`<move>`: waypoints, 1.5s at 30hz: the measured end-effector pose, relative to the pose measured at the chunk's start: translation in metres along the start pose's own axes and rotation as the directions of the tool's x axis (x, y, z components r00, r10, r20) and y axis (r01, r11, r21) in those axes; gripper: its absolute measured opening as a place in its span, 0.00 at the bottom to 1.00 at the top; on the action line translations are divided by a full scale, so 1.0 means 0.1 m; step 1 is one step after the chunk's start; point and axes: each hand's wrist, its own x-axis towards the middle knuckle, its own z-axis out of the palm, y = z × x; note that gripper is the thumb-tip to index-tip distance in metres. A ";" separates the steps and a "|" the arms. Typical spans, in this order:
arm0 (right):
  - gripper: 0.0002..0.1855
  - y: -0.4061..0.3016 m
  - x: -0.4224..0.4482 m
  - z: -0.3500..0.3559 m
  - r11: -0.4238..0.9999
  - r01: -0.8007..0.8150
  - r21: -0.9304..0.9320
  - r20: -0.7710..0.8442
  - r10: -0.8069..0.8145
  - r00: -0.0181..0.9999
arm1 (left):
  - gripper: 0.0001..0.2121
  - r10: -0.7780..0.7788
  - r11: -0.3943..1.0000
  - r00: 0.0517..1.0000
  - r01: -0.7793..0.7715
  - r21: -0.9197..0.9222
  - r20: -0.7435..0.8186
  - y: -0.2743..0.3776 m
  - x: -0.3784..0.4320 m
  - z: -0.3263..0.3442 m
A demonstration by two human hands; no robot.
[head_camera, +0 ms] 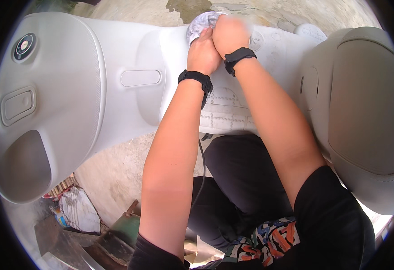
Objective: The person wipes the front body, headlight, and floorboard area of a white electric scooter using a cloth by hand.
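Note:
A white and grey patterned cloth [202, 26] is bunched at the far edge of the scooter's pale footboard [227, 116]. My left hand [203, 54] grips its near side, thumb pointing away from me and the other fingers mostly hidden. Pressed against it is my right hand [232, 36], curled over the cloth's right end; its fingertips are out of sight. Both wrists wear black straps. Left of my hands rises the smooth inner panel of the front leg shield [122, 44], with an oval recessed piece [140, 78].
The scooter's seat [366, 108] stands close on the right. At far left are a round ignition knob [25, 46], a latch cover [18, 105] and an open pocket [28, 165]. A white sack [78, 209] and a green metal object [126, 226] lie on the ground lower left.

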 end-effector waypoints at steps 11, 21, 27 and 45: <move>0.19 0.08 0.06 -0.10 0.989 -0.071 -0.133 0.074 0.082 0.994 | 0.12 -0.249 0.967 0.952 0.235 0.094 0.176 0.28 0.15 -0.14; 0.22 -1.00 0.22 0.30 0.807 0.023 0.591 0.362 -0.290 0.886 | 0.07 -0.231 0.669 0.968 0.087 0.738 0.094 -0.30 -0.49 -0.53; 0.24 -0.77 -0.41 -0.03 0.628 0.122 0.768 0.359 -0.581 0.731 | 0.09 -0.487 0.694 0.866 0.305 0.653 0.113 0.39 -1.04 -0.39; 0.16 -0.75 -0.41 0.00 0.878 0.254 0.407 0.147 -0.337 0.930 | 0.14 -0.304 0.953 0.948 0.300 0.054 0.095 0.04 -0.92 -0.42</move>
